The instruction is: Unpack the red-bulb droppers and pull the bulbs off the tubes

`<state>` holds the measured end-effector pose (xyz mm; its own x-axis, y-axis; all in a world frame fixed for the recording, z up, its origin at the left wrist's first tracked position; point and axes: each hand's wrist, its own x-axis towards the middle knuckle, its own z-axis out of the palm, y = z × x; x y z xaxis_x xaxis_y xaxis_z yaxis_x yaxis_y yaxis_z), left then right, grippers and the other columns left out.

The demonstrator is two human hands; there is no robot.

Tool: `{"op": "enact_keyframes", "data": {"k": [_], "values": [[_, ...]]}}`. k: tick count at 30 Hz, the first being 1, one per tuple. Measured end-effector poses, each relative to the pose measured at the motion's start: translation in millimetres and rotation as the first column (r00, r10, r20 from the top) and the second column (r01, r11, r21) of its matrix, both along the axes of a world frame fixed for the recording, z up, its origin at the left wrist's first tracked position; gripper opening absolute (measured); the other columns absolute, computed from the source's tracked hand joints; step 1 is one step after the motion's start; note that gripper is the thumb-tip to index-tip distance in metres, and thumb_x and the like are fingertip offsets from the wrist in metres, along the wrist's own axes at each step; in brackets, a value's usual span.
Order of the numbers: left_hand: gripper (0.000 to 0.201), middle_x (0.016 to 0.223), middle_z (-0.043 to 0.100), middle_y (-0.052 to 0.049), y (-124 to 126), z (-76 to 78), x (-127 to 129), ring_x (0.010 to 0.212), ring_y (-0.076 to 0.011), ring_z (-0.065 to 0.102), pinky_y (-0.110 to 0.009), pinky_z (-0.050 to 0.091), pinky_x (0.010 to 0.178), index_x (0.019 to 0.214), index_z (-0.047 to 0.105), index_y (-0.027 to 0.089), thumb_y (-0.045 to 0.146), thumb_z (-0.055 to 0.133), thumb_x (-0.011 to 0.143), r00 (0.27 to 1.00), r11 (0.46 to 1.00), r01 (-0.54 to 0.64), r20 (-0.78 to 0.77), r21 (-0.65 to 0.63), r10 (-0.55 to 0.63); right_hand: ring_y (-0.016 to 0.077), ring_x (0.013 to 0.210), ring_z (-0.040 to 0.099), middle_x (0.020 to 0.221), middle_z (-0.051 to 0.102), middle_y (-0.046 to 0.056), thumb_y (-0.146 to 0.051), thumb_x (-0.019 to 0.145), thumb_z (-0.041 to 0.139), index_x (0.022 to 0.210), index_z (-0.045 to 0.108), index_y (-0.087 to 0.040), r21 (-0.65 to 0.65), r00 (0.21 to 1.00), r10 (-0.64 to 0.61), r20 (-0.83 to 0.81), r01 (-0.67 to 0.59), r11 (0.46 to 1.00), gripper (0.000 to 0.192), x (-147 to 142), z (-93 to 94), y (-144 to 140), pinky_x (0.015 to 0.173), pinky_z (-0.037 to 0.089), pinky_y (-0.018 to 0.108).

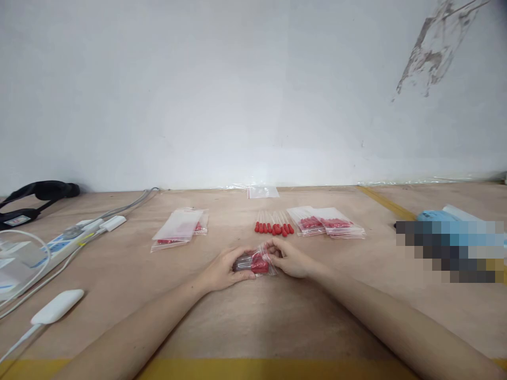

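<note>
Yellow tape band [253, 368] along the near edge of the plywood counter [277, 316], forearms crossing it toward the middle. Left hand [222, 270] and right hand [291, 258] closed from either side on one small clear zip bag [255, 262] of red-capped droppers, lying flat on the counter between them; left fingers curled over the bag's left end, right thumb and fingertips pinching its right edge, seemingly at the zip strip, though too small to be sure. Judged as sealing or pressing the bag flat.

To do that well: bag kept flat on the wood, left end pinned so nothing slides, red bulbs pushed clear of the mouth first, then a steady pinch run along the whole strip with air squeezed out ahead of it, no gap left at the corner.

Off to the near left, a white adapter [57, 306] on its cable, a power strip [59, 245] and grey leads. Just beyond the hands, a row of loose droppers [274, 227], red ends toward the person. Right of that, a stack of filled bags [327, 222]; left, a pile of bags [180, 228] showing little red. Further back, an empty bag [263, 191] at the foot of the white wall [237, 95]; a black strap [39, 192] at far left.
</note>
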<state>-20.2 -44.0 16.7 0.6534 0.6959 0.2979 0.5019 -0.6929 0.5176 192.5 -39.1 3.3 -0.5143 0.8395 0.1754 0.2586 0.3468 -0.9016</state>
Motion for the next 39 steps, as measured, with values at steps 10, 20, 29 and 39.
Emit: {"op": "enact_keyframes", "data": {"k": [10, 20, 29, 39], "values": [[0.043, 0.11, 0.058, -0.005, 1.0, -0.1, -0.1, 0.099, -0.0202, 0.054, -0.032, 0.042, 0.085, 0.116, 0.048, 0.023, 0.041, 0.057, 0.078, 0.999, 1.0, -0.021, -0.028, 0.008, 0.021, 0.0112, 0.069, 0.055, 0.08, 0.061, 0.0, -0.035, 0.072, 0.061, 0.105, 0.055, -0.018, -0.068, 0.981, 0.196, -0.01, -0.196, 0.978, 0.038, 16.7, 10.7, 4.1, 0.066, 0.045, 0.025], [0.038, 0.108, 0.06, -0.004, 0.8, -0.5, 0.9, 0.097, -0.019, 0.055, -0.031, 0.042, 0.084, 0.115, 0.049, 0.023, 0.04, 0.051, 0.081, 0.999, 0.998, -0.015, -0.038, 0.057, 0.017, 0.0166, 0.084, 0.058, 0.095, 0.064, 0.005, -0.035, 0.079, 0.051, 0.105, 0.061, -0.016, 0.113, 0.998, 0.053, -0.037, -0.048, 0.992, 0.034, 10.6, 3.8, 9.5, 0.077, 0.046, 0.031], [0.036, 0.109, 0.059, -0.005, 1.7, -0.2, 0.5, 0.097, -0.0189, 0.055, -0.031, 0.042, 0.085, 0.114, 0.051, 0.022, 0.039, 0.05, 0.082, 1.0, 0.997, 0.016, -0.028, 0.075, -0.014, 0.0126, 0.071, 0.058, 0.079, 0.064, 0.001, -0.037, 0.069, 0.064, 0.123, 0.046, -0.015, -0.126, 0.977, 0.214, -0.015, -0.214, 0.969, 0.061, 21.8, 9.3, 13.3, 0.071, 0.046, 0.028], [0.036, 0.102, 0.062, -0.004, 1.9, 2.9, 3.0, 0.088, -0.0165, 0.058, -0.027, 0.045, 0.078, 0.111, 0.053, 0.019, 0.04, 0.051, 0.081, 0.998, 0.999, -0.05, 0.035, -0.02, 0.05, 0.0107, 0.055, 0.051, 0.059, 0.054, -0.005, -0.037, 0.063, 0.069, 0.101, 0.059, -0.02, 0.051, 0.971, 0.11, 0.211, -0.123, 0.991, 0.043, 11.5, 12.9, 5.6, 0.048, 0.036, 0.019]]}}
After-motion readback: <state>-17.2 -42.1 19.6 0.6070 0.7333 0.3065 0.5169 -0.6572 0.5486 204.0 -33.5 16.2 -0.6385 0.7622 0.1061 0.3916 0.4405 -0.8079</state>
